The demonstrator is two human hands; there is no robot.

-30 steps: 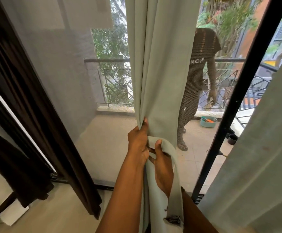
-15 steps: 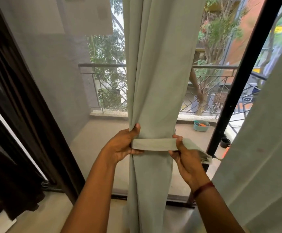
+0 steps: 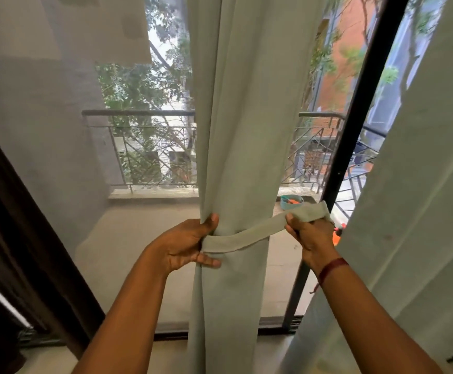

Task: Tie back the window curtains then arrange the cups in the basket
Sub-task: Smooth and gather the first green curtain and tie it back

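the gathered pale green curtain (image 3: 236,117) hangs straight down the middle of the window, between a dark curtain (image 3: 17,238) at the left and a second pale curtain (image 3: 422,211) at the right. the left hand (image 3: 182,245) is closed round the curtain's bunched left edge, thumb on the front and fingers curled beneath, and one end of the tie-back band (image 3: 242,236) appears to be pinned there. the band is laid across the front of the curtain and drawn out to the right, where it is pinched by the right hand (image 3: 311,234), close to the black frame post (image 3: 354,147). the far end of the band is folded over past that hand, and what fastens it cannot be made out.

the step in hand is judged to be the wrapping of the band round the curtain. it would be done well if the left grip were kept firm, so that the folds are not let loose while the band is pulled. the band should be kept flat and untwisted, and the slack seen in its sag taken up evenly. the free end is best carried round behind the fabric at the same height, so that the curtain is cinched level and not dragged askew. too hard a pull to the right could draw the whole curtain against the post.

neither the cups nor the basket are in view.
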